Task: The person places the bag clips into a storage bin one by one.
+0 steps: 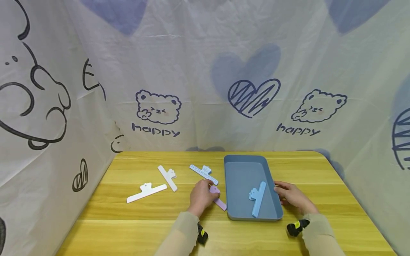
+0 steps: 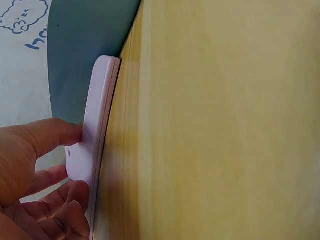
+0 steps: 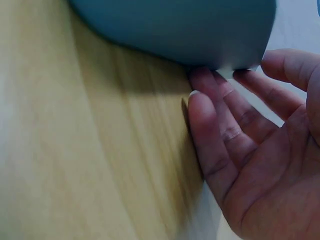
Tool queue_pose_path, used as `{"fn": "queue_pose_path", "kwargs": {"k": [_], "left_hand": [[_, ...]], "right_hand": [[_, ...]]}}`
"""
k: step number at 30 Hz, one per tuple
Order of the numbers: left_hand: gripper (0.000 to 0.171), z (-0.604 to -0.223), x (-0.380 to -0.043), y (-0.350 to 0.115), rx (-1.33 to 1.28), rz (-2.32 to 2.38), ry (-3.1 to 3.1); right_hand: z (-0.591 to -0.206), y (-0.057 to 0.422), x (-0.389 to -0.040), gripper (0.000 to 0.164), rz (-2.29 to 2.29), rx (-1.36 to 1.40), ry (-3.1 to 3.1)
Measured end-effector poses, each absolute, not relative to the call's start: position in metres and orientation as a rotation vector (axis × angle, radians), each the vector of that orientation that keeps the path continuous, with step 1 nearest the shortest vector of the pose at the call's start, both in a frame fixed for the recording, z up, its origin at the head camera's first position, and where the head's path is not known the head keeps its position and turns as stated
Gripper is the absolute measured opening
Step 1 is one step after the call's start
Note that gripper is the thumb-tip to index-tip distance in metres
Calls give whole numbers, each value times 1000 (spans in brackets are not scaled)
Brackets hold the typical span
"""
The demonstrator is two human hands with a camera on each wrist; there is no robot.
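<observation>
A lilac long-jawed clip (image 1: 220, 204) lies on the table just left of the grey-blue tray (image 1: 241, 174). My left hand (image 1: 200, 196) pinches its handle part; in the left wrist view the thumb presses one side of the clip (image 2: 100, 100) and curled fingers meet the other. On the tray's right side rests my right hand (image 1: 293, 196). Its relaxed fingertips touch the outer wall, with the thumb at the rim, as the right wrist view shows. Inside the tray, toward the front, is a light blue clip (image 1: 258, 201).
Behind my left hand a pale blue clip (image 1: 204, 173) with a ruler-like pattern lies aslant. Two white clips, one angled (image 1: 167, 177) and one nearer the left edge (image 1: 146, 192), are on the wooden table (image 1: 144, 231). A printed cloth (image 1: 198, 71) hangs behind.
</observation>
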State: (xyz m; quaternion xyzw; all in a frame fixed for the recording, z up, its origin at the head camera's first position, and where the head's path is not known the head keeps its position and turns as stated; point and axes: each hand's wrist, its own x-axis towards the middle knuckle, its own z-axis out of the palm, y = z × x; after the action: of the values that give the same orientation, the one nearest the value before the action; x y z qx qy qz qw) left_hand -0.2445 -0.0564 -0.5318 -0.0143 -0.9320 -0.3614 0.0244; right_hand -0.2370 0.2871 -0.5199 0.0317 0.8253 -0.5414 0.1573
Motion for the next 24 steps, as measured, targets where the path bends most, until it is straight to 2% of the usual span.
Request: {"fn": "queue_pose_path", "kwargs": {"k": [11,18,24], "left_hand": [[39,-528,-243,-61,-87,-1045,-2881],[39,-526,-243,-67,-99,-1050,-2841],[45,-519,-242,-71,-79,-1076,-2843]], "right_hand": [[-528,288,-239,53,-1605,-3,2424],[-527,287,-238,53,-1607,30,2427],[-524,285,-235,55,-1611,50,2396]]}}
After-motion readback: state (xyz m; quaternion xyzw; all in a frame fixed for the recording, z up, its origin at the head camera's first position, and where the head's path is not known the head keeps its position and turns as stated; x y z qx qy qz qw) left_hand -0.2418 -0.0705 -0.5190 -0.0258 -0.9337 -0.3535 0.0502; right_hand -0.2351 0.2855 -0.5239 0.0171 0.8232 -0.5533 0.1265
